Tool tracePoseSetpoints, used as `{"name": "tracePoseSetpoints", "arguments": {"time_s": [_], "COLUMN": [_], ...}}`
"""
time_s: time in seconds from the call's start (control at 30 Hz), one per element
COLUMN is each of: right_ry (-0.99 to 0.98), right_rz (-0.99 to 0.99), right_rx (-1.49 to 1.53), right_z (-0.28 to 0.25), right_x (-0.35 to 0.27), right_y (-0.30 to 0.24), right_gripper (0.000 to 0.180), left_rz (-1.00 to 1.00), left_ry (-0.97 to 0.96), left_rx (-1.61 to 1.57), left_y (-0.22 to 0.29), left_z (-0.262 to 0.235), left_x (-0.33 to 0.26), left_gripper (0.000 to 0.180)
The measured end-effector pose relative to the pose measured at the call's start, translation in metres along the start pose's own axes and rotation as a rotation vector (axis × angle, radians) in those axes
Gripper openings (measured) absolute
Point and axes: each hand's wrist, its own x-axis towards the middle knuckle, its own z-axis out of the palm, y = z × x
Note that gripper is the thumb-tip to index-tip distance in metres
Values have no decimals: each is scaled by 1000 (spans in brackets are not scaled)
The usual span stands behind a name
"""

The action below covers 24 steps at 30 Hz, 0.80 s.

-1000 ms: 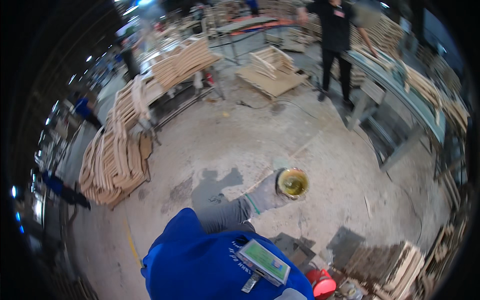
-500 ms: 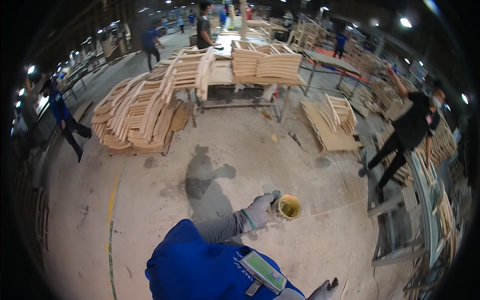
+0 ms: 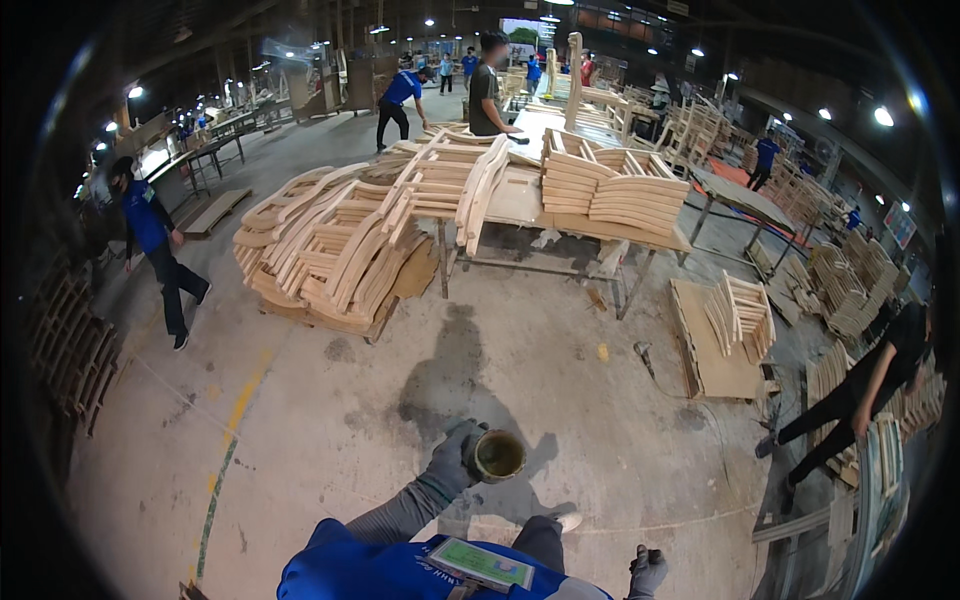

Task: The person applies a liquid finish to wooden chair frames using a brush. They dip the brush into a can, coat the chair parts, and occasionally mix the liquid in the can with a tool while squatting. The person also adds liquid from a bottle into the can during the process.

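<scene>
My left hand [image 3: 451, 457], in a grey glove, is out in front of my body. It is closed on a small round pot [image 3: 499, 456] with a pale rim and a dark yellowish inside. What the pot contains is too dim to make out. Low at the right, by my side, hangs my gloved right hand [image 3: 648, 570], its fingers curled in and no object visible in them. Both hands are above the concrete floor, away from the wood stacks.
Ahead, curved wooden frames [image 3: 350, 225] are piled on a pallet, beside a table [image 3: 515, 198] bearing more frames [image 3: 612, 185]. A board [image 3: 712, 335] with a small frame stack lies right. People walk at left [image 3: 155, 245] and stand at right [image 3: 870, 385]. A cord trails across the floor.
The view has tilted up and turned left, so the piles sit lower and farther right. The left hand still holds the pot. The right hand's fingers, spread before, are now curled.
</scene>
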Motion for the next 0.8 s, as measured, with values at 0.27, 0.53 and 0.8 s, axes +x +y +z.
{"name": "tracePoseSetpoints", "arguments": {"time_s": [0.27,0.53,0.8], "right_ry": [-250,-326,-469], "right_rz": [2,151,28], "right_rx": [-289,-206,-209], "right_z": [61,84,156], "right_x": [169,377,528], "right_y": [-30,-37,-69], "right_gripper": [43,16,21], "left_rz": [138,184,259], "left_ry": [19,34,181], "left_rx": [53,114,7], "left_y": [-20,-41,-37], "left_z": [81,173,201], "left_x": [135,276,374], "left_gripper": [37,39,33]}}
